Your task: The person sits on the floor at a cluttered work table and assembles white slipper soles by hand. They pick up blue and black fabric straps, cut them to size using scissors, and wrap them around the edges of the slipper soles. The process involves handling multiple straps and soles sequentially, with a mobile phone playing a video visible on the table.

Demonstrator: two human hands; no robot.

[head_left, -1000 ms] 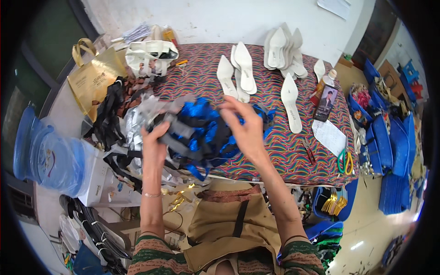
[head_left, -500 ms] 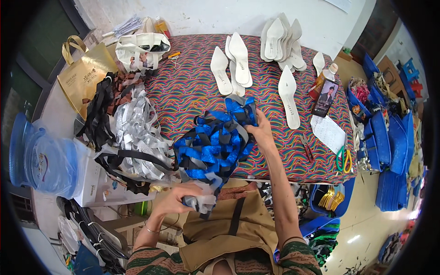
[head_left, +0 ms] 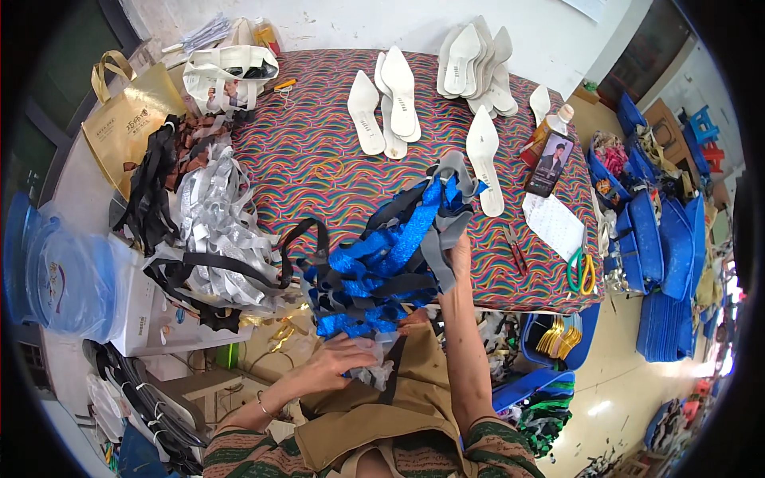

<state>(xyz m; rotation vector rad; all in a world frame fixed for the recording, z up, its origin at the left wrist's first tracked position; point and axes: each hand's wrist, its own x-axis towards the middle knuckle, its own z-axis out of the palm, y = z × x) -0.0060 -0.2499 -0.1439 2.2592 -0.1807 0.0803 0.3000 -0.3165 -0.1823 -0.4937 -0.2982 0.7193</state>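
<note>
A thick bundle of glittery blue and grey straps (head_left: 390,255) hangs over the near edge of the table (head_left: 319,151), which is covered in a wavy multicoloured cloth. My right hand (head_left: 456,253) grips the bundle's upper right side, fingers buried in the straps. My left hand (head_left: 343,358) is below the table edge, over my lap, closed around the bundle's lower end, where a clear plastic wrap shows.
A heap of silver and black straps (head_left: 211,231) lies at the table's left. White shoe insoles (head_left: 390,95) and a stack of more (head_left: 474,64) lie at the back. A phone (head_left: 550,163), scissors (head_left: 582,271), bags (head_left: 127,119) and blue floor stacks (head_left: 661,263) surround them.
The blue bundle has slid toward me off the table edge; my left hand dropped lower with its end, and my right hand shifted with it.
</note>
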